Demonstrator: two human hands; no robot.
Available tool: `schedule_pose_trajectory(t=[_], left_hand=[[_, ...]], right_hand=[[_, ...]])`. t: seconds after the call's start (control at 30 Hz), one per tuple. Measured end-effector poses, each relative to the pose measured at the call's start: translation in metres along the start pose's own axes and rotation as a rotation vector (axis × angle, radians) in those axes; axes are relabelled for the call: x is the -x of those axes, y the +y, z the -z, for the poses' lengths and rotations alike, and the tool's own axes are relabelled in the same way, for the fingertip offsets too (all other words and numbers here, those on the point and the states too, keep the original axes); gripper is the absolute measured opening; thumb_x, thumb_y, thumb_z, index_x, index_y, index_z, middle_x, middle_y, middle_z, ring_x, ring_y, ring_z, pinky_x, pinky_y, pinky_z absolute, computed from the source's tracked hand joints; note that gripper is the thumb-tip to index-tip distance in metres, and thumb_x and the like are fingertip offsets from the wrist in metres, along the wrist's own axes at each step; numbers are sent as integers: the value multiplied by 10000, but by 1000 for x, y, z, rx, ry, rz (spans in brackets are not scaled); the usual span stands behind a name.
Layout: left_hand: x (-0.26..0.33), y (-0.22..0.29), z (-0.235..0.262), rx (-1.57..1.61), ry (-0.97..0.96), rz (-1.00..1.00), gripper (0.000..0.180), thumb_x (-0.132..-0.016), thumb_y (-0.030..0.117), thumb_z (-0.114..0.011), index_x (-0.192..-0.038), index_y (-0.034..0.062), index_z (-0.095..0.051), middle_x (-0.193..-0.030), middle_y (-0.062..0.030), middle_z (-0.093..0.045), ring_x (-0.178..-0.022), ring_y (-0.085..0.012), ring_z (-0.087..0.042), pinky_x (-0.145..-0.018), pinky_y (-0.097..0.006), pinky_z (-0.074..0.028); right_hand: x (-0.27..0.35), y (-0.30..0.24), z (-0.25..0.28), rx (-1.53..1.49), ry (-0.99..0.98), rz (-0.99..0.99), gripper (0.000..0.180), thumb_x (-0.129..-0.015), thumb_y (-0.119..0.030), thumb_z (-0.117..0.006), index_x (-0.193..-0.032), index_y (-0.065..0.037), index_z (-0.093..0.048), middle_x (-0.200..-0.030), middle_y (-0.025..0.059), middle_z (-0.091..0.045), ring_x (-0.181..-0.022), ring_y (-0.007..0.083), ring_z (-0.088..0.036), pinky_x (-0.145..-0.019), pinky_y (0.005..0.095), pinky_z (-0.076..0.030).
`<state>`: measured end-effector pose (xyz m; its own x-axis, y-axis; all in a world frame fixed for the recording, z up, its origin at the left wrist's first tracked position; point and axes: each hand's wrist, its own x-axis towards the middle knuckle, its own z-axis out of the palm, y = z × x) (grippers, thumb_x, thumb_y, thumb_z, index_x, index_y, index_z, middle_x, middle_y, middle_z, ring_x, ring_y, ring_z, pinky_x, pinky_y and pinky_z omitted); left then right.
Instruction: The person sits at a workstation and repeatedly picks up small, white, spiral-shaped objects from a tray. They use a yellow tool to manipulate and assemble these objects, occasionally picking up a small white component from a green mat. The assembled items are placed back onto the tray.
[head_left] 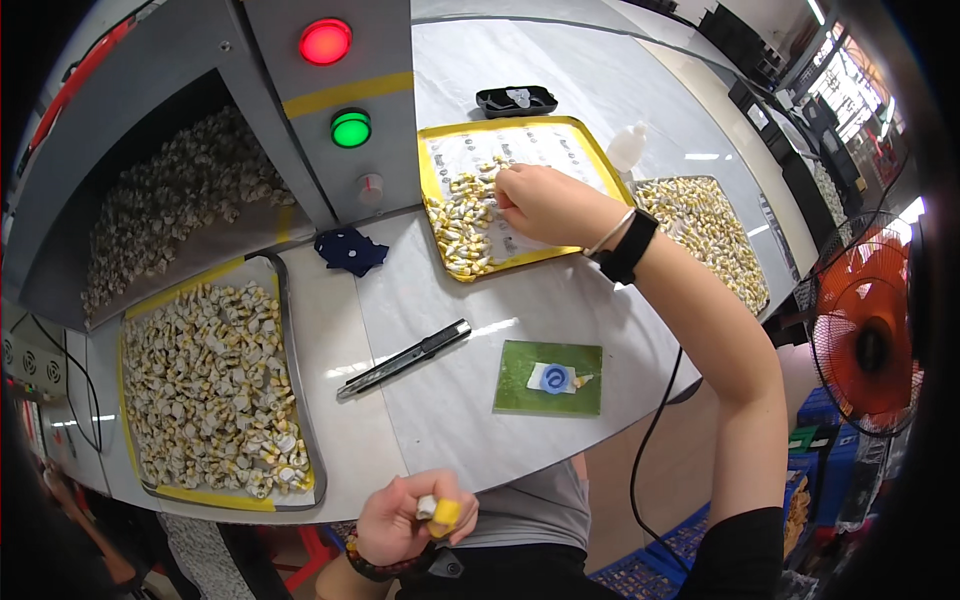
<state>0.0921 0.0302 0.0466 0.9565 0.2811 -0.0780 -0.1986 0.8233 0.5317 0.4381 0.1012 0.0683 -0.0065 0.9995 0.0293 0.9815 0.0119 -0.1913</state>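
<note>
My left hand (400,525), near the table's front edge, is closed around a small white-and-yellow piece (428,507); whether its bright yellow block is part of the piece or a finger cover I cannot tell. Over a yellow-rimmed tray (590,150) reaches my right hand (555,205), a dark watch on its wrist. Its fingertips are pinched together beside a cluster of small yellow-and-white pieces (465,225) lying on the tray's printed white paper. What sits between those fingertips, if anything, is hidden.
A tray of larger white-and-yellow pieces (210,390) lies left, below a grey machine (365,60) with red and green lights. Around are a black cutter knife (405,360), green mat (550,400), dark cloth (350,252), white bottle (627,147), second full tray (700,230) and red fan (868,330).
</note>
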Motion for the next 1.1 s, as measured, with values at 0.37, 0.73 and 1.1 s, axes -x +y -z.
schedule_pose_trajectory(t=[0.37,0.73,1.1], left_hand=[[-1,7,0,-87,33,-76,461,-926,373,-554,-1132,-33,-479,-921,-120,-607,-858,-192,-611,-819,-321,-478],[-16,1,3,-377,65,-347,445,-697,241,-821,-962,-78,-661,-886,-128,-654,-748,-159,-637,-674,-260,-508],[-12,0,-4,-97,113,-177,429,-897,280,-625,-1123,-62,-500,-1038,-151,-613,-960,-223,-640,-879,-389,-519]], right_hand=[[111,-73,55,-699,61,-13,163,-788,37,-578,-934,-13,-632,-783,55,-633,-666,118,-603,-598,252,-476],[156,-85,25,-354,120,101,130,-752,10,-658,-860,-24,-595,-743,83,-586,-686,226,-593,-600,315,-494],[157,-87,20,-82,-71,183,243,-705,-77,-616,-933,-9,-570,-831,83,-543,-793,240,-552,-661,313,-496]])
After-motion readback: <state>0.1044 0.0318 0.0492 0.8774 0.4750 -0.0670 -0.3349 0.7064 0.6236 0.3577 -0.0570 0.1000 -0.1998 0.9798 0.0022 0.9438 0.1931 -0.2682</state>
